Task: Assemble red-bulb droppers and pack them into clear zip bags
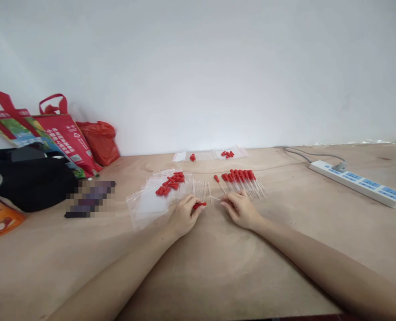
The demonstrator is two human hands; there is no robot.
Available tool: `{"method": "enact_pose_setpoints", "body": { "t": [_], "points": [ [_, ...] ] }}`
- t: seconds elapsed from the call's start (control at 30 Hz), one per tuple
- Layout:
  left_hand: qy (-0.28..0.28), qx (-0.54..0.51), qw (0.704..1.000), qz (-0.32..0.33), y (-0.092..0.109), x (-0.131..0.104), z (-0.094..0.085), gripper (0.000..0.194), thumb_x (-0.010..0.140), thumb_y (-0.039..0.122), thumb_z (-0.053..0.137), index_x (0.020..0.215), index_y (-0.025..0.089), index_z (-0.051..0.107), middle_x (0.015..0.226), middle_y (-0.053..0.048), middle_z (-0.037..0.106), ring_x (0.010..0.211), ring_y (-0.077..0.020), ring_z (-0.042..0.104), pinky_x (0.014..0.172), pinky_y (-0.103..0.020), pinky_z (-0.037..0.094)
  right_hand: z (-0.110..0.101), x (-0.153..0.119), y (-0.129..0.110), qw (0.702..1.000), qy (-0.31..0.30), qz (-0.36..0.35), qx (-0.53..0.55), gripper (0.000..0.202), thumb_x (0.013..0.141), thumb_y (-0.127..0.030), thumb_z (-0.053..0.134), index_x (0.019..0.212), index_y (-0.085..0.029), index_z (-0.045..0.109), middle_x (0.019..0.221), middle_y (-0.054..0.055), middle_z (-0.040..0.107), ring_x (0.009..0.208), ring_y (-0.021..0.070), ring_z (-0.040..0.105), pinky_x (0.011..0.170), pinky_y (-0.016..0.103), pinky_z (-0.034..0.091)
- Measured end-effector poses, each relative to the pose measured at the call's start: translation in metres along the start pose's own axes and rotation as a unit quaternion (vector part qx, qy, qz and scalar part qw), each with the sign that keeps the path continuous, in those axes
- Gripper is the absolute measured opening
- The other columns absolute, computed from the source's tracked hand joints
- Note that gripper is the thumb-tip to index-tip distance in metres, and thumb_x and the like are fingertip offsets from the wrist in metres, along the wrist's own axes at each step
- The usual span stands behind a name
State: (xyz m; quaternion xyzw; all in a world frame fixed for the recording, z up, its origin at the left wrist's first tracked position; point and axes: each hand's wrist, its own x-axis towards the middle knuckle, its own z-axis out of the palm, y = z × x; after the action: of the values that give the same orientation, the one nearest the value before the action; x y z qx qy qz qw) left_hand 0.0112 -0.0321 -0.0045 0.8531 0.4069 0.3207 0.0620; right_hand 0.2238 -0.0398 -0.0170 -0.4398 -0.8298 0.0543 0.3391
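Between the fingers of my left hand [185, 215] is a small red rubber cap [200, 205], its end pointing right. My right hand [242, 210] pinches a thin clear tube [214, 198] that reaches left toward the cap; the two are apart. Behind my left hand lie loose clear tubes [203, 189] and a heap of red caps [171, 182] on clear zip bags [151, 196]. Just beyond my right hand is a row of capped droppers [241, 177], red ends pointing away. One single dropper [217, 179] lies slightly left of that row.
Farther back on the wooden table [251, 276] lie more zip bags with red caps [228, 154]. A white power strip [358, 183] with a cord is at the right. Shopping bags [64, 138], a black bag [30, 178], an orange container [0, 217] and a pixelated object [92, 199] stand left.
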Motion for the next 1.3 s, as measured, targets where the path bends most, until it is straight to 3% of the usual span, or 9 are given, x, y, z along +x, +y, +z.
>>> {"method": "enact_pose_setpoints", "body": {
  "t": [0.3, 0.67, 0.93, 1.3],
  "points": [
    [-0.015, -0.005, 1.000, -0.026, -0.004, 0.000, 0.002, 0.009, 0.083, 0.023, 0.047, 0.082, 0.017, 0.054, 0.077, -0.002, 0.060, 0.073, -0.0149, 0.054, 0.067, -0.027, 0.042, 0.003, -0.001, -0.004, 0.999, -0.011, -0.042, -0.032, 0.013, 0.083, -0.022, 0.041, 0.084, -0.017, 0.053, 0.070, 0.001, 0.060, 0.059, 0.0113, 0.050, 0.069, 0.029, 0.025],
    [-0.023, -0.024, 0.999, 0.001, -0.001, 0.002, -0.001, 0.013, 0.082, 0.022, 0.048, 0.082, 0.017, 0.060, 0.075, -0.002, 0.062, 0.072, -0.0154, 0.055, 0.068, -0.029, 0.040, 0.003, 0.000, -0.001, 0.996, -0.038, -0.083, -0.006, 0.015, 0.085, -0.024, 0.040, 0.083, -0.017, 0.054, 0.075, 0.001, 0.061, 0.065, 0.0119, 0.050, 0.069, 0.028, 0.024],
    [-0.056, -0.016, 0.996, 0.073, 0.002, -0.001, -0.005, 0.015, 0.083, 0.022, 0.047, 0.077, 0.017, 0.060, 0.070, -0.001, 0.062, 0.071, -0.0147, 0.053, 0.068, -0.029, 0.036, -0.003, 0.003, 0.006, 0.992, -0.067, -0.107, -0.014, 0.019, 0.086, -0.025, 0.042, 0.084, -0.020, 0.060, 0.076, 0.001, 0.061, 0.067, 0.0113, 0.050, 0.071, 0.029, 0.022],
    [-0.040, 0.027, 0.992, 0.121, 0.002, -0.003, -0.003, 0.019, 0.085, 0.025, 0.043, 0.076, 0.017, 0.057, 0.071, -0.002, 0.060, 0.069, -0.0152, 0.052, 0.070, -0.031, 0.035, -0.003, 0.001, -0.007, 0.994, -0.059, -0.080, -0.036, 0.021, 0.084, -0.023, 0.040, 0.078, -0.018, 0.059, 0.071, 0.001, 0.059, 0.061, 0.0106, 0.045, 0.066, 0.029, 0.019]
  ]
}}
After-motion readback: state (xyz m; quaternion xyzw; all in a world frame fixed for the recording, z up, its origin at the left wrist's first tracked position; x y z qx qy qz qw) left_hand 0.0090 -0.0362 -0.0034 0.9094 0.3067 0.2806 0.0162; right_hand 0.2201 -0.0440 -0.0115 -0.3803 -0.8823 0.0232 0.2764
